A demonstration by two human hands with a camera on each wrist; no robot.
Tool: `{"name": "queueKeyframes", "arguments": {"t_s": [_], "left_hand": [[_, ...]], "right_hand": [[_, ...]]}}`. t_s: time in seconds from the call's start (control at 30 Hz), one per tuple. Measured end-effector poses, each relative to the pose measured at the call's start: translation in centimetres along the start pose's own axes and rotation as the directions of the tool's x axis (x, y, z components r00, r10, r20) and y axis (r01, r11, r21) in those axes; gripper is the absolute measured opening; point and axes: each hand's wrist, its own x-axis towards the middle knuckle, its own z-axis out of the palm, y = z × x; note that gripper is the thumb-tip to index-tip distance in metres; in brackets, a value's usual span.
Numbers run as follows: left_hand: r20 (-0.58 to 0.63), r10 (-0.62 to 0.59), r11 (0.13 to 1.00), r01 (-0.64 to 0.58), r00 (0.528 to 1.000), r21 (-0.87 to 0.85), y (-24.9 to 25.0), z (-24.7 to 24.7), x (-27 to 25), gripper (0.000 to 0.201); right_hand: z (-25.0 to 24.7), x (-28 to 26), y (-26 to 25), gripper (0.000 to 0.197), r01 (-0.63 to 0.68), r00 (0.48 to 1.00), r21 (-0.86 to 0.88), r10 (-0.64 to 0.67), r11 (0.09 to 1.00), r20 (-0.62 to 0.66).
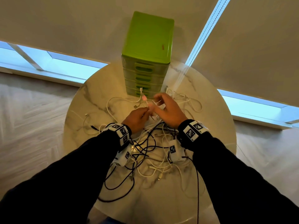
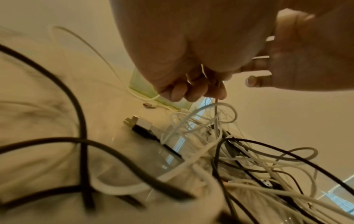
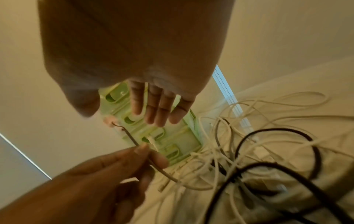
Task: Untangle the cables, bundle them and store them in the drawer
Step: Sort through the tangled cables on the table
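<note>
Two hands work just above a tangle of white and black cables (image 1: 150,147) spread over a round marble table (image 1: 84,97) in the head view. The left hand (image 1: 137,118) has its fingers curled, pinching a thin white cable (image 1: 146,102) whose free end rises up and away toward the green drawer unit (image 1: 148,52) and ends in a pinkish plug (image 1: 144,98). The right hand (image 1: 168,109) hangs beside it with fingers loosely spread; whether it touches a strand cannot be told here. All the drawers look closed, and the unit stands at the far edge of the table, behind the hands. Loose white loops lie left and right of the unit; black cables run toward the near edge, under both sleeves. From the left wrist, the left hand (image 2: 191,84) has its fingers folded round a thin strand that drops straight down into the heap of cables (image 2: 220,151), and two plugs (image 2: 139,124), one white and one black, lie side by side on the table. From the right wrist, the right hand (image 3: 159,109) shows nearly straight fingers holding nothing, in front of the drawer unit (image 3: 172,141); the left hand (image 3: 118,163) pinches the thin cable (image 3: 132,139) between thumb and forefinger, its long axis slanting up-left to the plug. A thick black cable (image 3: 268,165) loops across the white ones to the right.
</note>
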Motion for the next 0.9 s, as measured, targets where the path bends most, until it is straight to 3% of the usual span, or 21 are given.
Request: {"name": "queueKeyframes", "arguments": {"t_s": [0.07,0.17,0.27,0.37,0.47,0.53,0.57,0.63,0.7,0.8,0.9], "left_hand": [[-0.09,0.05,0.998,-0.048,0.995,0.028,-1.1,-0.3,-0.4,0.032],[-0.206,0.134,0.99,-0.142,0.969,-0.023,-1.9,-1.0,-1.4,0.035],[-0.284,0.003,0.933,-0.104,0.959,-0.343,-1.1,-2.3,-2.5,0.034],[-0.282,-0.181,0.741,-0.058,0.942,-0.669,0.2,-4.0,-2.8,0.038],[-0.32,-0.28,0.618,-0.085,0.905,-0.781,1.4,-5.6,-2.8,0.039],[-0.354,-0.329,0.585,-0.105,0.875,-0.804,1.7,-6.4,-3.1,0.039],[-0.364,-0.319,0.611,-0.104,0.875,-0.785,1.9,-6.5,-3.5,0.039],[-0.358,-0.255,0.78,-0.028,0.898,-0.625,1.8,-5.9,-4.1,0.041],[-0.253,-0.205,0.901,0.082,0.945,-0.425,1.6,-4.3,-4.7,0.044],[-0.064,-0.218,0.901,0.175,0.974,-0.397,1.7,-1.7,-5.4,0.044],[-0.047,-0.262,0.874,0.217,0.964,-0.435,2.8,-0.6,-5.7,0.044]], "right_hand": [[1.4,-0.4,1.4,0.035,-0.007,0.989,-0.149,0.029,0.989,0.143],[3.6,-2.0,3.8,0.049,0.12,0.92,-0.463,0.076,0.878,0.384],[3.4,-3.1,4.5,0.042,0.091,0.941,-0.484,0.084,0.87,0.328],[1.8,-3.2,4.5,0.037,0.11,0.954,-0.484,0.044,0.868,0.296],[-0.4,-3.1,4.7,0.031,0.133,0.939,-0.647,0.113,0.751,0.324],[-2.2,-3.1,4.7,0.033,0.079,0.942,-0.72,0.185,0.689,0.281],[-3.0,-3.1,4.6,0.033,0.027,0.944,-0.73,0.223,0.683,0.244],[-3.8,-3.0,4.0,0.031,-0.044,0.957,-0.715,0.236,0.697,0.171],[-3.6,-3.0,2.6,0.03,-0.039,0.978,-0.684,0.169,0.729,0.124],[-1.9,-3.3,-0.3,0.024,0.043,0.993,-0.614,0.032,0.788,0.111],[0.0,-4.5,-2.1,0.023,0.163,0.986,-0.653,-0.131,0.739,0.098]]}}
